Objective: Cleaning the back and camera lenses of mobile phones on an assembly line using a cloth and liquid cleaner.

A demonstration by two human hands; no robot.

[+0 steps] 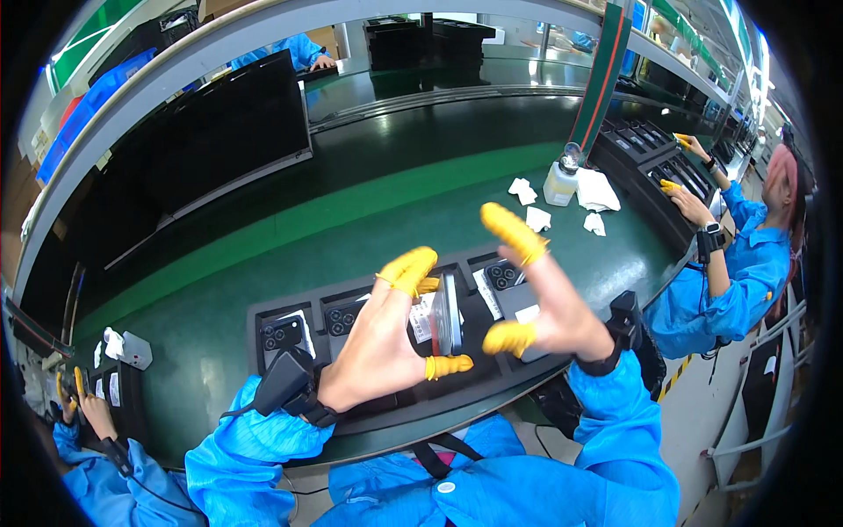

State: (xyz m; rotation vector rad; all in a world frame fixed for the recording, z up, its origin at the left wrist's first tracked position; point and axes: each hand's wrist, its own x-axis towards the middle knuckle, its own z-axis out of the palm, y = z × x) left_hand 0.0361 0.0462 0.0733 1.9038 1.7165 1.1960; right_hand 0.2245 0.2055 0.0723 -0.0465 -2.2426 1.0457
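My left hand (378,329), wearing yellow finger cots, grips a smartphone (454,314) by its edges, fingers at the top end and thumb at the lower end. The phone is turned edge-on above a black foam tray (386,417). Beside it, my right hand (553,299) is open, thumb and forefinger spread wide apart, touching nothing that I can see. Dark phones with camera bumps lie in the tray: one at the left end (285,335), another (341,320) partly behind my left hand, and a third (504,276) under my right hand. A white label (422,321) shows between my left fingers and thumb.
On the green bench (369,198) stand a pump bottle (561,182) and white wipes (598,191). A co-worker (729,255) at right handles another phone tray (654,162); a second (114,465) works at left. A large black screen (219,132) stands behind the bench.
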